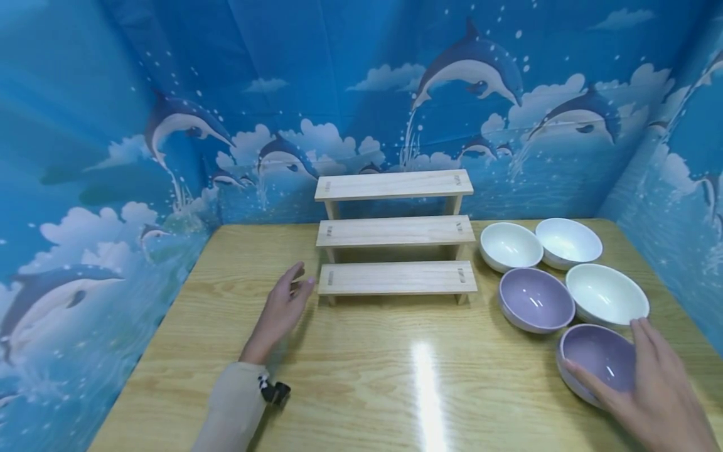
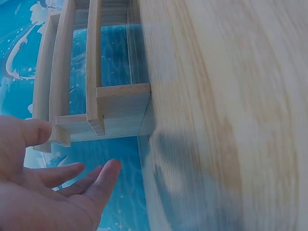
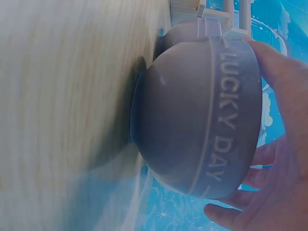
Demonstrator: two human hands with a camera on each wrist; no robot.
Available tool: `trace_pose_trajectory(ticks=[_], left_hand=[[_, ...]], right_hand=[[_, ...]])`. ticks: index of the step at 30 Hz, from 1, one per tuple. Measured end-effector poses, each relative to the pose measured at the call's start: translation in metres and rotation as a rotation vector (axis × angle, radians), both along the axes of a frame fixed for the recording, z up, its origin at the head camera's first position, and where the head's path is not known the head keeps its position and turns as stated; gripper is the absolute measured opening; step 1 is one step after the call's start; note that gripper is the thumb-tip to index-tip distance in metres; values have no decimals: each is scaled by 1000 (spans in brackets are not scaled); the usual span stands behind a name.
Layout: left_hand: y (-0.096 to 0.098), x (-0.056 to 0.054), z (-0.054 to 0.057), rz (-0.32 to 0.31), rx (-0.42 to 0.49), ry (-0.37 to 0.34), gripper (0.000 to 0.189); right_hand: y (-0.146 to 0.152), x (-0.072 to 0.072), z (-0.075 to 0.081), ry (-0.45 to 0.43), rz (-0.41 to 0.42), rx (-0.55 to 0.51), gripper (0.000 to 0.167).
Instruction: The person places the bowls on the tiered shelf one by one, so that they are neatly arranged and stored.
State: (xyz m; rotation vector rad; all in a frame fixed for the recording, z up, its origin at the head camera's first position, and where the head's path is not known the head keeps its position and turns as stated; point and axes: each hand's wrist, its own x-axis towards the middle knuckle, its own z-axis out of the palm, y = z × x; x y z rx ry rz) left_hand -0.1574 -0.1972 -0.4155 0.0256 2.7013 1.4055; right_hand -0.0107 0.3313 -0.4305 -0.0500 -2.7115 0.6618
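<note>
My right hand (image 1: pixel 658 383) spans the near purple bowl (image 1: pixel 599 358), its thumb at the left rim and its fingers round the far right side. Raised letters reading LUCKY DAY run below the rim of this purple bowl (image 3: pixel 187 115) in the right wrist view; some fingertips are hidden behind it. My left hand (image 1: pixel 285 301) holds nothing. Its fingers are loosely spread beside the left end of a three-step wooden rack (image 1: pixel 398 279). The left wrist view shows the same hand (image 2: pixel 62 187) apart from the rack's end (image 2: pixel 122 110).
A second purple bowl (image 1: pixel 536 301) stands behind the held one. Three white bowls (image 1: pixel 607 295) cluster around and behind it, right of the rack. The wooden table (image 1: pixel 361 376) is bordered by a blue dolphin-printed curtain (image 1: pixel 339 81) at the back and sides.
</note>
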Motion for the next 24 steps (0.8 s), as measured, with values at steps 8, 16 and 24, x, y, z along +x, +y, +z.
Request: trace_pose_trajectory(ticks=[8,16,24], left_hand=[[0,-3,-2,12,43,-27,71],[2,-7,-7,32,155,-64,63],[9,-11,-8,89,227,-116,56]], right_hand=[[1,1,-3,-94,-106,-15,125],[0,6,-5,-116,-109,-79,127],[-2,9,-9,-129,-109,-119,121]])
